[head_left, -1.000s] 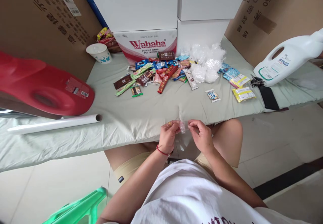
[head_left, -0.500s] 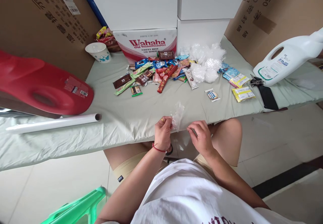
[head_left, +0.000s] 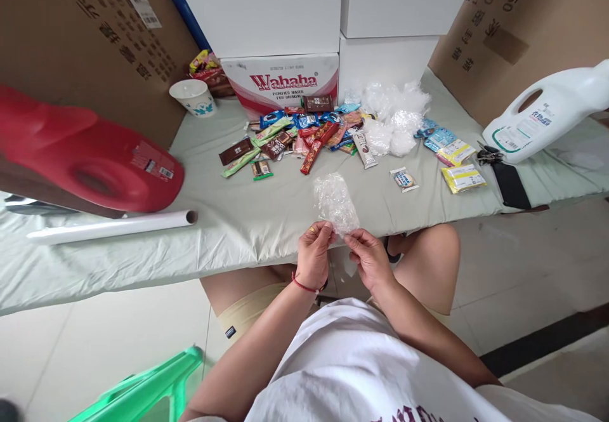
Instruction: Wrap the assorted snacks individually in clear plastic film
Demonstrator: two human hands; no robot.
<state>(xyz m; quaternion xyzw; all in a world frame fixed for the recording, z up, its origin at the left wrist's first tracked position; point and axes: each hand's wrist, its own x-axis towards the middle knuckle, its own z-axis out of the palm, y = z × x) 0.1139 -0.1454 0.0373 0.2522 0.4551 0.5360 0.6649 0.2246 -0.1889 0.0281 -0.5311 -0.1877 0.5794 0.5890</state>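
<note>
A crinkled clear plastic bag [head_left: 335,200] spreads over the front of the table, its near edge pinched between both hands. My left hand [head_left: 314,250] grips the left corner with thumb and fingers. On the right corner, my right hand [head_left: 368,257] pinches the film in the same way. Beyond the bag lies a heap of wrapped snack bars, among them a red one [head_left: 318,148] and a white one [head_left: 364,149]. A small wrapped snack [head_left: 404,179] rests alone to the right. Crumpled clear bags [head_left: 392,120] are piled behind it.
A red jug [head_left: 95,162] and a white tube [head_left: 114,228] lie on the left; a paper cup [head_left: 193,98] stands behind them. To the right are yellow packets [head_left: 464,178], a black phone [head_left: 510,184] and a white detergent bottle [head_left: 542,114]. Boxes [head_left: 280,82] wall the back.
My right hand has moved left and taken hold of the plastic bag's edge beside my left hand. The bag, bunched before, is now spread wider and flatter. The view has shifted slightly.
</note>
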